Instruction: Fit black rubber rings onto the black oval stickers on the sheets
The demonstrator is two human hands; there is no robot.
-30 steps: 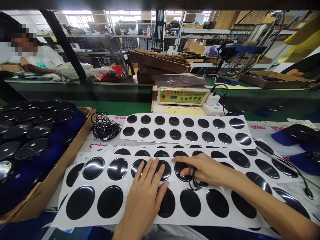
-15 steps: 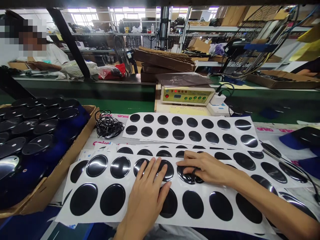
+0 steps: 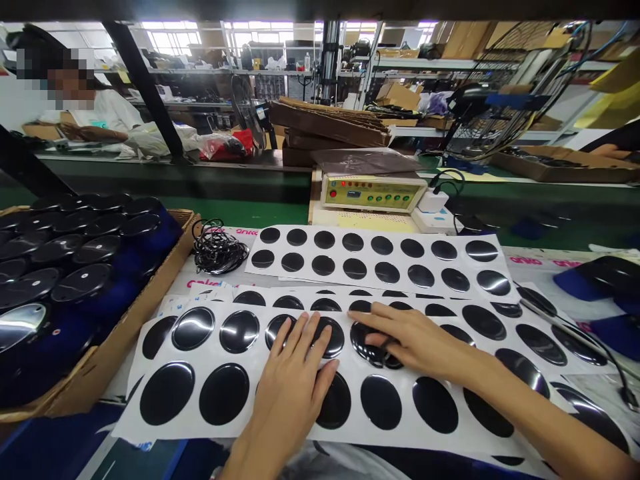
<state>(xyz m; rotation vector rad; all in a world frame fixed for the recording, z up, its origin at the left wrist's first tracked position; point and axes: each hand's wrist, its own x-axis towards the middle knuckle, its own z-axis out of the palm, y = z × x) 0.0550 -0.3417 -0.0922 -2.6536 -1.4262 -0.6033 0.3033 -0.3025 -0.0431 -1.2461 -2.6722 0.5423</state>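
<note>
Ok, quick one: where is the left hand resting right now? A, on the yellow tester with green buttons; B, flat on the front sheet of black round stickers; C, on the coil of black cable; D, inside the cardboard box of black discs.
B: the left hand lies flat, fingers spread, on the front sticker sheet.

The scene is bright and evenly lit, with daylight pouring through the blown-out windows [image 3: 170, 30] at the back and overhead light from above. White glare streaks sit on the glossy black discs [image 3: 193, 327] and on the dark parts in the cardboard box [image 3: 115, 347]. Shadows under the hands are soft and faint. Wide-angle distortion bends and stretches the edges; the far shelves look soft, and a face at upper left is pixelated.
</note>
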